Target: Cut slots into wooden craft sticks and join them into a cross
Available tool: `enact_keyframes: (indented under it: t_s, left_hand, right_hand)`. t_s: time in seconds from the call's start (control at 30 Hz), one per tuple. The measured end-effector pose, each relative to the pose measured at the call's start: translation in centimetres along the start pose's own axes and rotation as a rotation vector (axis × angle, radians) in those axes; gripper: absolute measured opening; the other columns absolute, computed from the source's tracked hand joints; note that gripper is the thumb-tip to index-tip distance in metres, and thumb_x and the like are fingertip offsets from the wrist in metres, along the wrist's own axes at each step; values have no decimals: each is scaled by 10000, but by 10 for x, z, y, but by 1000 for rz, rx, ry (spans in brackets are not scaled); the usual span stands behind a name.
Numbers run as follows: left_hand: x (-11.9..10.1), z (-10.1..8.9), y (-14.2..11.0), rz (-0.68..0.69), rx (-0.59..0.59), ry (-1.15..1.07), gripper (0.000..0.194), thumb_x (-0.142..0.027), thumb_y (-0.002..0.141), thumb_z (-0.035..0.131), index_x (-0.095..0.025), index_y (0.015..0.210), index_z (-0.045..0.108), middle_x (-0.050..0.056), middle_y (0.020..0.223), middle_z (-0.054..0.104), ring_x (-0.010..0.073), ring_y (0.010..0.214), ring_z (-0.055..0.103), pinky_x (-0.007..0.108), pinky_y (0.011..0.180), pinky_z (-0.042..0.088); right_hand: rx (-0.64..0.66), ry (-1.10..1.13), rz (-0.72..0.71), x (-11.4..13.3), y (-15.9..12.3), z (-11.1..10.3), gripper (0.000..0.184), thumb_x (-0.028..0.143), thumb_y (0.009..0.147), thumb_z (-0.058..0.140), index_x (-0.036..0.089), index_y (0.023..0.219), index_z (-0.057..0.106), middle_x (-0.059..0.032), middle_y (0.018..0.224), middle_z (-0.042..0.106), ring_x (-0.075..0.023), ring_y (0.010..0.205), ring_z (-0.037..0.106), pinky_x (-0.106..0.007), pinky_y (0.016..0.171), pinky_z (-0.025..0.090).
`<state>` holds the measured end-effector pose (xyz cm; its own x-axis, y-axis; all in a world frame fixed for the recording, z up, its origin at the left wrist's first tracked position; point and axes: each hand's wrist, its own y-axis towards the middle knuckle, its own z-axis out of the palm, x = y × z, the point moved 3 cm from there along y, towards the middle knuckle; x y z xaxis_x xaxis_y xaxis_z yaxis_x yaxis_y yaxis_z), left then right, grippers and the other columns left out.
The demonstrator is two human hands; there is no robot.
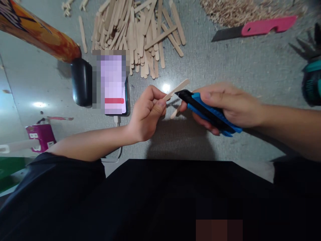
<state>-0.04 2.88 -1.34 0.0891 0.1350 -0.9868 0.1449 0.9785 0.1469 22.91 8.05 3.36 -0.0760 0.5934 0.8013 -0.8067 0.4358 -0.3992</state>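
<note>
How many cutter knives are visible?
2 clear ones: the blue cutter in the right hand and the pink cutter beside the wood shavings. The slim reddish item at left is too unclear to tell.

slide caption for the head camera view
Left hand gripping a wooden stick, right hand holding a blue utility knife up to it.

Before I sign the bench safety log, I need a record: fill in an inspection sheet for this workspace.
Surface: gray table, with bright light reflected in it.
Job's things: wooden stick; blue knife, its blade at the wooden stick.
Clutter: pile of sticks, wood shavings, pink knife with bare blade, phone, black case, orange tube.
Hands: left hand pinches the wooden stick; right hand grips the blue knife.
Cables: white cable plugged into the phone; far end unclear.
Surroundings: purple socket block at left; teal-and-black tool at right, cut off by the frame.
</note>
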Motion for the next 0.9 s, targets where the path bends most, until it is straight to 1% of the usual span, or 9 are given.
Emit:
enact_keyframes:
  t_s: [0.1, 0.23, 0.33, 0.43, 0.6, 0.7, 0.77, 0.83, 0.9]
  left_hand:
    - [-1, 1, 0, 30, -3, -7, 296, -541, 1166, 675, -264, 1103, 593, -84, 666, 447, 42, 450, 380, 220, 425, 318]
    - [-3, 3, 0, 30, -11, -1, 294, -548, 1162, 673, -275, 1096, 586, -83, 658, 414, 55, 457, 342, 238, 417, 286]
    - [-4, 3, -1, 18, 3, 5, 290, -548, 1167, 670, -279, 1096, 588, -83, 660, 405, 61, 468, 363, 249, 434, 312]
    - [-6, 2, -1, 7, 14, 0, 276, -534, 1168, 675, -280, 1093, 597, -82, 657, 415, 65, 475, 393, 251, 446, 331]
    - [-12, 3, 2, -14, 30, -30, 308, -539, 1155, 684, -274, 1034, 582, -76, 644, 428, 79, 474, 391, 266, 436, 346]
    - [-14, 4, 5, -16, 59, -57, 324, -534, 1161, 673, -265, 1007, 578, -72, 640, 431, 78, 479, 389, 264, 441, 367]
    - [-14, 3, 6, 1, 72, -70, 322, -517, 1155, 687, -260, 995, 577, -71, 640, 433, 68, 469, 365, 256, 426, 336]
    - [-11, 2, 7, 14, 72, -71, 331, -530, 1145, 699, -258, 999, 581, -75, 628, 419, 59, 451, 334, 253, 407, 294]
    - [-8, -1, 7, -4, 60, -49, 347, -565, 1140, 696, -258, 1018, 590, -77, 618, 411, 61, 444, 336, 253, 401, 280]
  right_hand:
    - [-18, -8, 26, 1, -1, 2, 472, 612, 1160, 679, 167, 1241, 813, 6, 669, 704, -134, 463, 640, -219, 428, 541]
    - [-46, 11, 59, 3, -3, 6, 463, 622, 1128, 731, 172, 1204, 812, 6, 663, 703, -131, 467, 632, -211, 423, 540]
    - [-76, 21, 93, 7, -4, 10, 425, 595, 1120, 750, 179, 1165, 824, 4, 646, 694, -125, 468, 625, -189, 428, 528]
    - [-113, 12, 130, 9, -6, 12, 413, 581, 1129, 744, 179, 1173, 830, 1, 642, 692, -118, 468, 620, -173, 438, 521]
    - [-37, -15, 124, 8, -4, 6, 479, 616, 1131, 725, 163, 1241, 835, 8, 645, 693, -116, 468, 625, -169, 436, 516]
    - [56, -39, 125, 4, 0, 1, 541, 659, 1104, 744, 148, 1255, 832, 9, 643, 707, -133, 443, 637, -188, 396, 519]
    - [110, -50, 117, 2, 3, 1, 541, 667, 1098, 749, 148, 1224, 836, 15, 642, 707, -131, 435, 641, -188, 378, 517]
    - [121, -47, 97, 2, 4, 1, 504, 645, 1105, 751, 156, 1188, 841, 22, 643, 699, -120, 441, 644, -178, 385, 519]
    - [97, -31, 66, 2, 4, 2, 496, 640, 1110, 745, 158, 1182, 840, 20, 641, 697, -119, 445, 640, -179, 391, 521]
